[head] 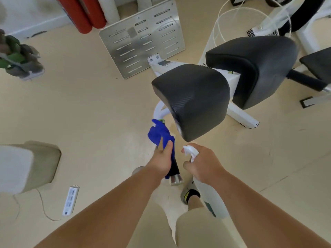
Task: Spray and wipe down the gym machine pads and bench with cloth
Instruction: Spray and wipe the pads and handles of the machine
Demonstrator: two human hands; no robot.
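My left hand (162, 161) grips the blue cloth (159, 133), fingers curled round it and holding it against a black handle (174, 169), apparently to wipe that grip. My right hand (202, 163), just beside the left, clasps the neck of the spray bottle (209, 199) with the nozzle pointing forward, ready for the near pad (193, 99) directly ahead. A second pad (254, 67) lies beyond, to the right.

Left hand (162, 161) grips blue cloth (160, 133), bunched above fingers, alongside black handle (174, 167) with chrome end. Right hand (202, 165) grips white spray bottle (211, 199), nozzle just below near pad (193, 97). Second pad (254, 67) behind it, on white frame (240, 115). Slotted metal plate (141, 38) beyond. Power strip (70, 200) on floor (89, 108), left.
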